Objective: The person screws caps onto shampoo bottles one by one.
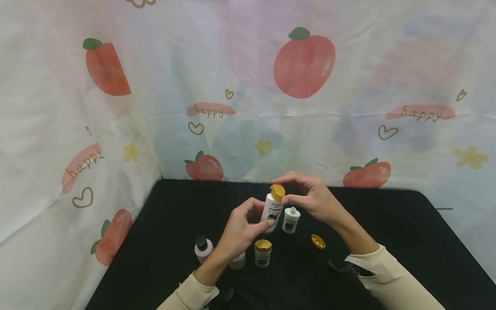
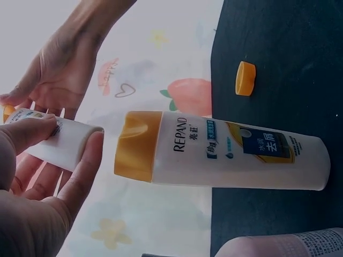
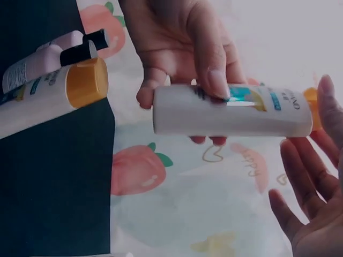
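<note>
Above the table, my left hand (image 1: 241, 224) grips the body of a white shampoo bottle (image 1: 272, 210), thumb across its label. My right hand (image 1: 315, 199) pinches the bottle's gold cap (image 1: 277, 192) between thumb and fingers. In the right wrist view the cap (image 3: 312, 109) sits at the bottle's end, partly behind the right thumb. A white bottle (image 1: 290, 221) with a bare nozzle stands just behind, and a loose gold cap (image 1: 318, 242) lies to its right. Nearer me, another shampoo bottle (image 2: 241, 152) stands upright with its gold cap on.
A pale pink bottle (image 1: 203, 250) with a black cap stands left of my left forearm. A second pale bottle (image 1: 237, 261) is partly hidden behind that forearm. The black table (image 1: 387, 232) meets a printed cloth (image 1: 248, 142) at the back and left.
</note>
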The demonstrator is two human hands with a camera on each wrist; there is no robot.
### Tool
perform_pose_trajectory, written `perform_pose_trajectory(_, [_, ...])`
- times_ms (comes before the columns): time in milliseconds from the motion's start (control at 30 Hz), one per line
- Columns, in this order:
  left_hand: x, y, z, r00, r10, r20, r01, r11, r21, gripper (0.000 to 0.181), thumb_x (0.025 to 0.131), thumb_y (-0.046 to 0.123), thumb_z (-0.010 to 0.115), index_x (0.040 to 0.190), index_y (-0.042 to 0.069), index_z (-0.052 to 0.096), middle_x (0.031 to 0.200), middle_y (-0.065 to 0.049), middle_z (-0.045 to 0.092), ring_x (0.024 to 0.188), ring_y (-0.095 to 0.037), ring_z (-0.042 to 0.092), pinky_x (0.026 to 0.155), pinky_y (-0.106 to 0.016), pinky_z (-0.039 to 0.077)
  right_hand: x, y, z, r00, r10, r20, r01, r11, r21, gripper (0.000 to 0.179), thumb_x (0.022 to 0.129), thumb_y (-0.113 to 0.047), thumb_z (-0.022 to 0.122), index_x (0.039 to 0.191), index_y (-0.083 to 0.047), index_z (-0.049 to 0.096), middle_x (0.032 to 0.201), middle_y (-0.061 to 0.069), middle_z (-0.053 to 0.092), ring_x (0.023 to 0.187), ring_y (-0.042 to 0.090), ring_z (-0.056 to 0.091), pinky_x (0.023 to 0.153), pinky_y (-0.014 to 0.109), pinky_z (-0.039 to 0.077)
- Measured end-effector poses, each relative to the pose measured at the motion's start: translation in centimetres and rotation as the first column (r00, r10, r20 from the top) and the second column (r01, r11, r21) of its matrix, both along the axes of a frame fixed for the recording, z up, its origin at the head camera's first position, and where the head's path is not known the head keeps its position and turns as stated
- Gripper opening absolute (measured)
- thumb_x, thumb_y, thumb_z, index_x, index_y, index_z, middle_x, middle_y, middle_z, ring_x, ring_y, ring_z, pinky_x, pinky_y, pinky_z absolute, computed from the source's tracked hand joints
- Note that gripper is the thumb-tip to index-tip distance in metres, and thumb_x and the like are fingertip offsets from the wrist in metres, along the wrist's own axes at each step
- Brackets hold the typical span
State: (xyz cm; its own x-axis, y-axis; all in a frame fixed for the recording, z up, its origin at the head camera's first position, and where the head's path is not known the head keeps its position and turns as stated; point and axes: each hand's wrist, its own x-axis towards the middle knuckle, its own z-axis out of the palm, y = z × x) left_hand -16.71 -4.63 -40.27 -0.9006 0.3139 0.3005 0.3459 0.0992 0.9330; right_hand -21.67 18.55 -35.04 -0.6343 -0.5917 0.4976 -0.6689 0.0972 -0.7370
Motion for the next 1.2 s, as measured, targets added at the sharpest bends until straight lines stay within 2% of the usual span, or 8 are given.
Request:
perform_pose_trajectory(167, [-0.1,-0.2,-0.1,1.0,0.006,-0.003,-0.006,1.0,-0.004,0.032,0.088,0.008,0.079,0.115,0.013,0.064,0.111,-0.004,0.068,0.103,-0.02,0.069,0.075,-0.029,0.062,0.0,0.0,-0.1,0.999,-0.037,-0.007,0.037,0.999,-0.013,0.04,0.087,0.004,0.075,0.126,-0.003,0.067,0.117,0.007,0.066,0.111,0.018,0.064,0.104,0.028,0.05])
perform_pose_trajectory(233, [-0.2,-0.3,-0.2,1.0,0.015,-0.017,-0.015,1.0,-0.018,0.032,0.088,0.009,0.08,0.115,0.015,0.064,0.111,-0.002,0.069,0.103,-0.018,0.069,0.079,-0.03,0.061,0.1,0.1,-0.1,0.998,-0.055,-0.009,0.055,0.998,-0.012,0.036,0.088,0.004,0.074,0.123,-0.004,0.068,0.115,0.006,0.067,0.109,0.018,0.064,0.104,0.027,0.049])
perform_pose_trajectory(400, [-0.3,-0.4,-0.3,0.999,0.031,-0.039,-0.033,0.998,-0.045,0.032,0.088,0.012,0.081,0.115,0.017,0.065,0.112,0.002,0.069,0.104,-0.013,0.069,0.091,-0.041,0.058,0.2,0.5,0.1,0.996,-0.093,-0.004,0.093,0.996,-0.005,0.03,0.089,0.004,0.072,0.117,-0.008,0.071,0.114,0.005,0.068,0.108,0.017,0.064,0.102,0.026,0.049])
perform_pose_trajectory(533, [-0.3,-0.5,-0.3,0.999,0.032,-0.036,-0.033,0.998,-0.045,0.032,0.088,0.012,0.081,0.115,0.017,0.065,0.112,0.003,0.07,0.105,-0.013,0.068,0.095,-0.048,0.056,0.3,0.7,0.5,0.994,-0.106,-0.015,0.106,0.994,0.005,0.028,0.09,0.005,0.072,0.115,-0.009,0.073,0.112,0.004,0.07,0.107,0.018,0.065,0.101,0.025,0.05])
perform_pose_trajectory(833, [-0.3,-0.5,-0.2,0.998,0.054,-0.033,-0.055,0.997,-0.062,0.032,0.088,0.013,0.081,0.115,0.018,0.065,0.112,0.003,0.07,0.104,-0.012,0.068,0.092,-0.04,0.057,0.0,1.0,0.6,0.993,-0.099,-0.065,0.098,0.995,-0.023,0.026,0.088,0.01,0.071,0.107,-0.008,0.076,0.105,0.006,0.072,0.104,0.018,0.063,0.098,0.025,0.051])
perform_pose_trajectory(1067, [-0.3,-0.4,-0.2,0.999,0.043,-0.021,-0.044,0.998,-0.043,0.031,0.088,0.012,0.081,0.114,0.017,0.065,0.112,0.001,0.07,0.103,-0.015,0.069,0.093,-0.048,0.057,0.1,0.8,0.5,0.99,-0.124,-0.064,0.122,0.992,-0.034,0.025,0.085,0.009,0.074,0.103,-0.01,0.075,0.1,0.003,0.072,0.096,0.017,0.066,0.094,0.024,0.052])
perform_pose_trajectory(1200, [-0.2,-0.3,-0.1,0.999,0.041,-0.02,-0.041,0.998,-0.042,0.031,0.088,0.013,0.081,0.115,0.018,0.065,0.111,0.001,0.07,0.103,-0.014,0.069,0.092,-0.048,0.058,0.1,0.7,0.6,0.991,-0.121,-0.064,0.12,0.993,-0.023,0.03,0.084,0.006,0.077,0.11,-0.01,0.074,0.101,0.002,0.07,0.097,0.016,0.066,0.095,0.025,0.052])
